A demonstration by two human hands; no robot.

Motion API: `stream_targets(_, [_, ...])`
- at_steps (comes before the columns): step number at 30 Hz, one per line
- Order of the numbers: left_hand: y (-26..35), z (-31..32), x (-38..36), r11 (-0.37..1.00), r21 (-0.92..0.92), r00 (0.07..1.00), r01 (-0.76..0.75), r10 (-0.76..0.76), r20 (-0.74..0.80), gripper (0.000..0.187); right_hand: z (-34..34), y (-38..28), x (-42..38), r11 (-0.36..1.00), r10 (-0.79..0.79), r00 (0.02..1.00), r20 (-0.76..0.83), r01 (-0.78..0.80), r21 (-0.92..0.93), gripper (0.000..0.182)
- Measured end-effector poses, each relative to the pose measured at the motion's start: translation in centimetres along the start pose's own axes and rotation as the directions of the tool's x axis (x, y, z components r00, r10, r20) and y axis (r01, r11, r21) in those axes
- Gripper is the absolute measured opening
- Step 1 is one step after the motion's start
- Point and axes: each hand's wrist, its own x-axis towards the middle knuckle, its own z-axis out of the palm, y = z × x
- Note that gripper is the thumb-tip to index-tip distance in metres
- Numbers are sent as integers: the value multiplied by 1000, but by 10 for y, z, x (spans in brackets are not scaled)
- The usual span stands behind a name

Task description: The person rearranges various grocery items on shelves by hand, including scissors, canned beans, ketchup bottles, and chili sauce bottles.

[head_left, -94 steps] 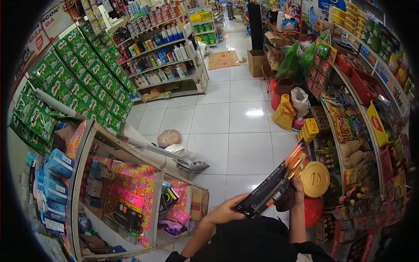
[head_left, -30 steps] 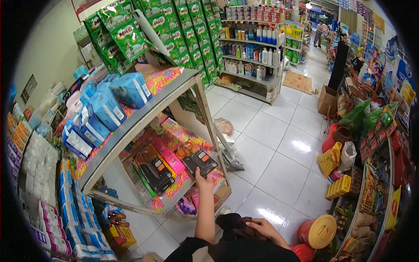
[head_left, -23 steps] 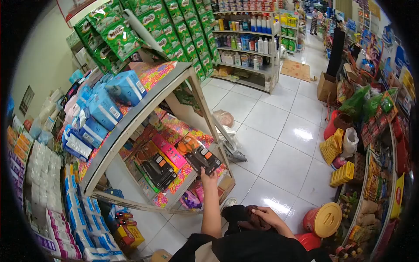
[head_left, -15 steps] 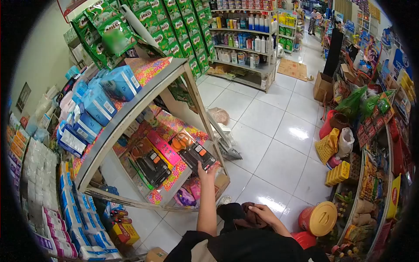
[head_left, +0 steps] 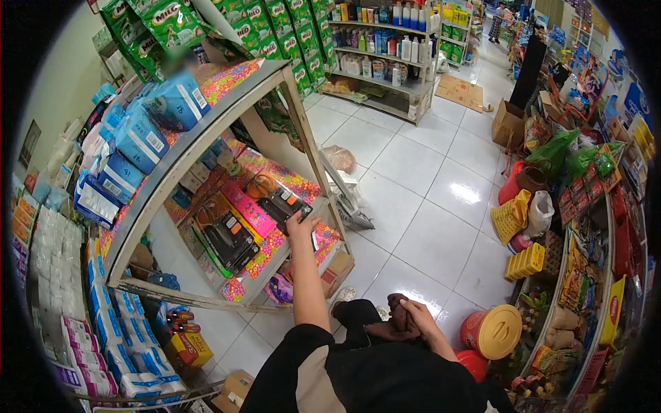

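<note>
My left hand (head_left: 301,224) reaches into the display case and is closed on the near end of a black package (head_left: 281,207) with small orange marks. Orange loops like scissor handles (head_left: 262,184) show at the package's far end. Left of it lies a long pink box (head_left: 249,209), then a similar black package (head_left: 231,242) with a yellow edge. All rest on a shelf with a flowered covering (head_left: 256,264). Close to my body, my right hand (head_left: 418,318) grips a crumpled dark brown cloth (head_left: 398,323).
The case's worn frame (head_left: 200,143) curves around my left arm. Blue packs (head_left: 141,143) crowd its top. White floor tiles (head_left: 399,206) run between the case and the stocked shelves at right. A red bucket with a yellow lid (head_left: 499,332) stands at my right.
My left hand and the black package have shifted deeper onto the shelf, toward the pink box. My right hand still holds the cloth, now slightly higher. The view has tilted slightly.
</note>
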Motion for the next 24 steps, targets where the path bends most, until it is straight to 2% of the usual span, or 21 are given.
stream_targets(1, [-15,-8,-21,901,358,967,-245,203,153,52,0,1,1,999,-6,1000,11,6,34,36])
stream_targets(2, [-35,-14,-50,624,616,877,-480,319,361,50,-1,2,5,998,-14,1000,22,12,66,37])
stream_targets(3, [-52,-15,-86,371,732,819,-572,298,490,47,-4,6,11,999,-20,998,-59,21,28,37])
stream_targets(4, [-70,-15,-122,89,755,746,-649,271,609,44,-7,13,17,1000,-27,990,-139,26,-10,36])
stream_targets(5, [-88,-33,-135,166,747,765,-644,160,624,46,-8,18,21,998,-34,976,-216,24,-50,36])
stream_targets(6, [-107,-50,-149,241,745,774,-622,48,631,48,-6,17,23,994,38,986,-163,-20,112,35])
stream_targets(7, [-122,-90,-136,-121,589,600,-799,-107,793,56,-2,17,23,960,109,989,-100,-79,268,34])
stream_targets(8, [-138,-130,-123,-392,264,379,-881,-253,890,65,2,16,24,899,173,985,-28,-146,413,34])
stream_targets(9, [-154,-132,-164,-212,481,524,-851,-273,806,63,7,16,27,812,223,974,49,-214,543,34])
stream_targets(10, [-169,-130,-205,-25,666,636,-746,-325,700,61,18,19,29,871,123,992,5,-111,479,33])
stream_targets(12, [-185,-168,-186,93,404,381,-910,-201,903,51,49,31,31,933,-97,993,-69,115,340,32])
stream_targets(13, [-174,-156,-192,104,455,442,-884,-129,888,36,66,8,28,907,-5,1000,13,-1,422,32])
stream_targets(14, [-162,-141,-199,25,485,485,-874,-23,874,23,76,5,30,964,29,998,64,-45,260,33])
stream_targets(16, [-140,-136,-190,113,581,592,-806,139,794,17,90,-2,35,995,87,992,90,-81,-62,35])
stream_targets(17, [-127,-130,-190,14,605,593,-796,220,775,17,101,-8,47,956,-47,985,165,93,-279,32])
stream_targets(18, [-109,-118,-198,-79,621,578,-780,293,762,17,112,-15,62,839,-154,958,241,256,-480,31])
stream_targets(19, [-86,-103,-207,-254,590,546,-766,228,806,18,121,-29,77,792,-159,887,434,377,-480,32])
stream_targets(20, [-67,-94,-218,-191,695,673,-694,173,719,19,129,-46,92,741,-133,779,613,489,-461,33])
stream_targets(21, [-48,-99,-214,-152,671,653,-725,159,741,18,146,-79,100,499,51,716,697,586,-638,33])
stream_targets(22, [-34,-106,-212,-117,654,635,-747,163,755,18,162,-106,106,212,275,655,703,672,-709,33])
stream_targets(24, [-13,-119,-214,-52,741,719,-669,209,663,21,183,-104,128,281,-66,701,711,696,-660,34])
